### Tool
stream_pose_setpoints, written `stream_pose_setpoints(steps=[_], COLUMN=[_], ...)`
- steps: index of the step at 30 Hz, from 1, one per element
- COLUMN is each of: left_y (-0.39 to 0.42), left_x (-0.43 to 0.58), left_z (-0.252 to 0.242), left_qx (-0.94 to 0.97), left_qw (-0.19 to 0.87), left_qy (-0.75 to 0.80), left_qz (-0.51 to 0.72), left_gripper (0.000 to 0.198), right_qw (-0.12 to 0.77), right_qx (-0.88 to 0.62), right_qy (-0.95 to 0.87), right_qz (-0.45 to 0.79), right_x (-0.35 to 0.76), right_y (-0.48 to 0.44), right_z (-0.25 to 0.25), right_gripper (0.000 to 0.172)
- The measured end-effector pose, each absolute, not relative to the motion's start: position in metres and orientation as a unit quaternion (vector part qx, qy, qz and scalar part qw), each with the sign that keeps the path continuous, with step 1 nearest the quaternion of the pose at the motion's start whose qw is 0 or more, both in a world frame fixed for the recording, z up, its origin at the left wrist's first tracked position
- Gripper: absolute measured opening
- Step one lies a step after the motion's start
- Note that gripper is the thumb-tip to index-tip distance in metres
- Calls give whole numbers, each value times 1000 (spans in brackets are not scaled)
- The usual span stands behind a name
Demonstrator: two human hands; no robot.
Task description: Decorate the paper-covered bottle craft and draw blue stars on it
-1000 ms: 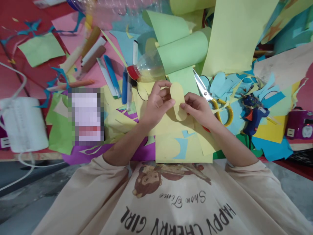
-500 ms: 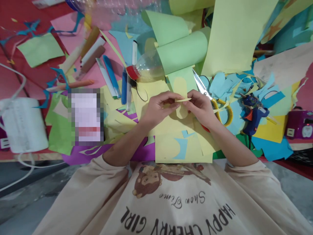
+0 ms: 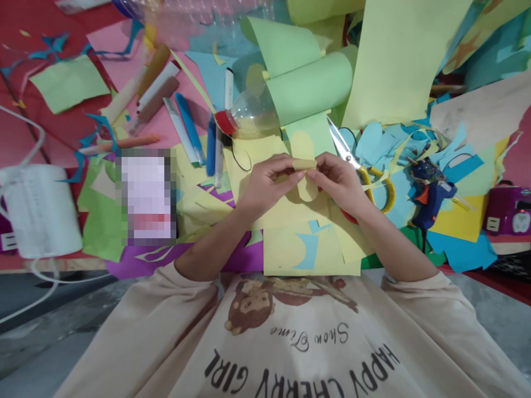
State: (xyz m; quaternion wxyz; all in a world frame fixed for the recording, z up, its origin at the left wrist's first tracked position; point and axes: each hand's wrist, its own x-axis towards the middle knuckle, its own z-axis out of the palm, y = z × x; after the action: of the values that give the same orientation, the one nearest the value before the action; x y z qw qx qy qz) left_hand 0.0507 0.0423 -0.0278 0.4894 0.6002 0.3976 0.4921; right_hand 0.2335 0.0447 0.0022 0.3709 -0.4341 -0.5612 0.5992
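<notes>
**Two hands pinch a curled yellow paper piece over a littered worktop**

On my remote feed, the left hand [image 3: 267, 187] and the right hand [image 3: 340, 182] meet just in front of the person's chest, above the middle of the worktop [image 3: 25, 50]. Between them sits a small yellow paper piece [image 3: 305, 164], bent over into a curl. The thumb and forefinger of each hand are pressed together on one end of it, and the other fingers [image 3: 277, 194] are tucked loosely underneath. The piece is held clear of a yellow sheet [image 3: 290, 251] that lies under both wrists. A rounded yellow cutout [image 3: 307, 145] lies flat directly beneath it.

Scissors [image 3: 346, 152] with yellow handles lie open just beside the right hand, and a blue glue gun [image 3: 429, 193] rests farther right among blue scraps. Beyond the hands, a clear bottle [image 3: 249, 113] with a red cap lies on its side, touching a roll of green paper [image 3: 311, 88]. Markers [image 3: 188, 130] are scattered to the left, and a white spool [image 3: 39, 213] stands at the worktop's left edge.
</notes>
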Motion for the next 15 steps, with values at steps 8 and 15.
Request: stream_pose_setpoints(steps=[8,15], left_y=[44,45], left_x=[49,50], left_z=[-28,-26], left_qx=[610,616], left_qw=[482,479], left_qy=[386,401], left_qz=[497,479], left_gripper=[18,20], right_qw=[386,379], right_qx=[-433,-452], right_qy=[-550,-533], right_qz=[601,607], right_x=[234,234], right_y=[43,43], right_z=[2,1], right_gripper=[43,39])
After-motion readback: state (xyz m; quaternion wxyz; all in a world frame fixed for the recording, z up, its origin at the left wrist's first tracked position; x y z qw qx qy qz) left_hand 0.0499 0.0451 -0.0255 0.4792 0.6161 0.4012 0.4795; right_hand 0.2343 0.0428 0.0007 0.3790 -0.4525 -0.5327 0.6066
